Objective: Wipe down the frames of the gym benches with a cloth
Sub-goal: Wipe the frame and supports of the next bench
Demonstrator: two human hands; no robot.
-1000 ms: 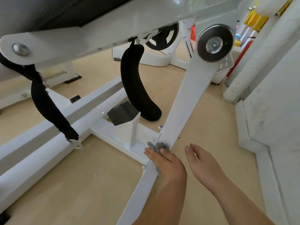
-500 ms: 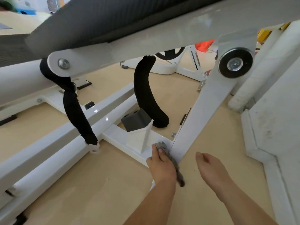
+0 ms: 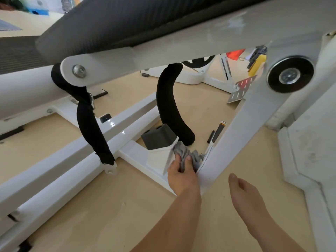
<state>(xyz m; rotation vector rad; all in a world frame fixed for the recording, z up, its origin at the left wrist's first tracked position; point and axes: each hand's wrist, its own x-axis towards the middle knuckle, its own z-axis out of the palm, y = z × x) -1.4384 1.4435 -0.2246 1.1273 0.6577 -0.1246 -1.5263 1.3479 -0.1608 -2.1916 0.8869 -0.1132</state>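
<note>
A white gym bench frame fills the head view: a slanted leg rises right to a black pivot disc, and a cross bar joins the long floor rails. My left hand grips a crumpled grey cloth and presses it into the corner where the leg meets the cross bar, beside a white bracket with a dark grey cap. My right hand hovers over the floor right of the leg, fingers straight, holding nothing.
Two black padded straps hang from the bench's dark pad above. A white wall base runs along the right. More white equipment stands behind on the beige floor.
My left hand has slid the cloth from the slanted leg's lower face up into the joint by the bracket. The view has moved closer and lower. My right hand stays hovering, open.
</note>
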